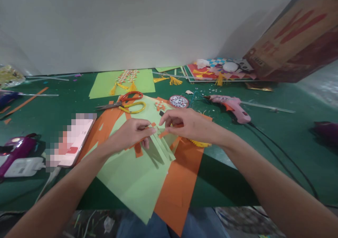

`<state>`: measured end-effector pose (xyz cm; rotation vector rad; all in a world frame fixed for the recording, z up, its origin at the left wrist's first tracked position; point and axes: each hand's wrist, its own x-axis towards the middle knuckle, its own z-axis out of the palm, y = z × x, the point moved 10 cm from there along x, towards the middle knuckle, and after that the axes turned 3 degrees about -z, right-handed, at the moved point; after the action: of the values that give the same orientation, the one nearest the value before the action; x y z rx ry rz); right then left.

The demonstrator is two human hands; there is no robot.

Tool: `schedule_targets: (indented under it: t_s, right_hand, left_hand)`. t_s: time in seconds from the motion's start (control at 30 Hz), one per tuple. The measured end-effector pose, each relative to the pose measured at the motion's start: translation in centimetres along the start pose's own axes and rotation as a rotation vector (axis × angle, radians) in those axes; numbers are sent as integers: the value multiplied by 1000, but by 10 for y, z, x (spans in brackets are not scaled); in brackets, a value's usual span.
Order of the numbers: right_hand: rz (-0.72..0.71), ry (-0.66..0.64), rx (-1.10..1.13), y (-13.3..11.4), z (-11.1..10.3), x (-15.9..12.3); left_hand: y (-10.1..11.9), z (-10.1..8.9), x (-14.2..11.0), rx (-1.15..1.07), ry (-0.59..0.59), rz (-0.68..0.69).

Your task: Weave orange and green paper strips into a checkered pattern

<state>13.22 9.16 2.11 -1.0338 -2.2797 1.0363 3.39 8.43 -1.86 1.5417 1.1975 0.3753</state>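
Over the middle of the table, my left hand (pixel 139 131) pinches a small weave of paper strips (pixel 157 143), pale green crossed with orange. The long green ends hang toward me, and an orange end sticks out below the fingers. My right hand (pixel 179 123) is closed at the weave's right side, thumb and fingers on an orange strip (pixel 164 134). Beneath both hands lie light green sheets (pixel 126 181) over orange sheets (pixel 182 181). Just beyond the hands sit a small woven orange-and-white piece (pixel 159 105) and a round dish of small bits (pixel 179 101).
Scissors (pixel 132 102) with red and yellow handles lie beyond my left hand. A pink glue gun (pixel 232 105) with its cord rests at right. At left are a phone (pixel 76 139) and a purple device (pixel 19 148). Tasselled woven pieces (pixel 128 77) and a cardboard box (pixel 295 37) stand behind.
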Motion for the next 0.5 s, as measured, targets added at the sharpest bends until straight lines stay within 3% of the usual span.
schedule_targets:
  t_s: [0.5]
  right_hand:
    - [-54,-12,-82,-7,2,-1]
  left_hand:
    - [0,0,1,-49,10,-14]
